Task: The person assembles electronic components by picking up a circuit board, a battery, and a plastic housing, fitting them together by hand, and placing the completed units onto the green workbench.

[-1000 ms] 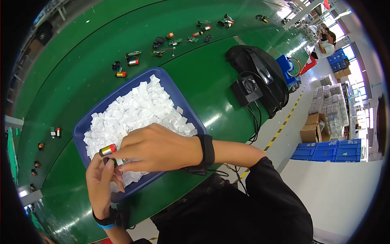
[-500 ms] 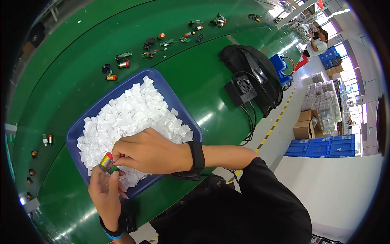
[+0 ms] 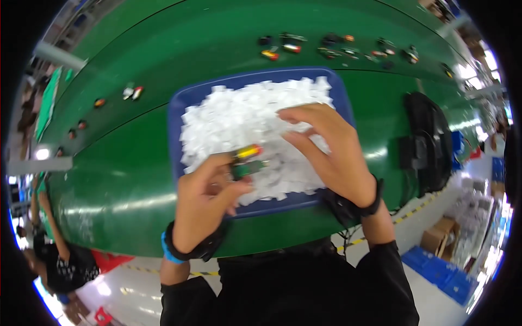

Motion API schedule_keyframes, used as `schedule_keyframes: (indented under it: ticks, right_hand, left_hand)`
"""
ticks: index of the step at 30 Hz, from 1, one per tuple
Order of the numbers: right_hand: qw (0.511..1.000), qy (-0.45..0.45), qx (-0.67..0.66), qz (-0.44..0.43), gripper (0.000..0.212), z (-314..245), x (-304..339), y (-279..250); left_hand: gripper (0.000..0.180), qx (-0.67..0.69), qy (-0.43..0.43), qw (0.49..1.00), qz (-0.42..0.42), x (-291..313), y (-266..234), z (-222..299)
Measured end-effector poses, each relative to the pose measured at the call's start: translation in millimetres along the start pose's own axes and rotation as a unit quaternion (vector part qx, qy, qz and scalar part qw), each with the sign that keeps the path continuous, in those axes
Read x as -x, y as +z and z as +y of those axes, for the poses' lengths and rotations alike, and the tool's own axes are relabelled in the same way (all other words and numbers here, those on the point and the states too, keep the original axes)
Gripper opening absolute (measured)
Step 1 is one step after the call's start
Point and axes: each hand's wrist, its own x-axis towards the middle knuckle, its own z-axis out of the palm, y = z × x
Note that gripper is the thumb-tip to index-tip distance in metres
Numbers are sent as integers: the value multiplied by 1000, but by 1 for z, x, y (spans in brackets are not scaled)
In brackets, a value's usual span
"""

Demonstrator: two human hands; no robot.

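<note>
My left hand [image 3: 202, 196] grips a small assembly over the near left part of a blue tray [image 3: 178, 89]. A yellow cylindrical battery [image 3: 248, 152] with a red end belongs to it, beside a green circuit board [image 3: 244, 169]. White square pieces [image 3: 239, 108], like small folded papers, fill the tray in a heap. Above the tray's right side hovers my right hand [image 3: 334, 152], thumb and fingers apart, nothing visible between them. Motion blurs the picture somewhat.
Similar battery-and-board assemblies [image 3: 292, 48] lie along the far side of the green table [image 3: 122, 182], with several more [image 3: 99, 102] at the left. A black bag [image 3: 429, 122] rests at the right. Another person [image 3: 60, 258] is at the lower left.
My view has turned, so the tray appears level and farther right. My right hand has come away from the battery assembly and opened; my left hand still holds it.
</note>
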Motion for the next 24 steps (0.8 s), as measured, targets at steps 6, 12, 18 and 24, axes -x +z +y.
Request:
schedule_keyframes:
  ticks: [6,12,18,24]
  right_hand:
    - [989,-74,-103,-80,32,-19,0,4]
    - [982,-35,-142,-120,33,-22,1,4]
    - [979,2,-166,-121,29,-32,8,11]
    - [980,-18,-170,-99,32,-32,10,16]
  left_hand:
    - [35,-83,52,993,-64,4,-10,3]
    - [25,-90,51,995,-13,7,-3,7]
    - [19,-170,131,976,14,4,-3,-3]
    - [22,-256,156,953,49,5,2,0]
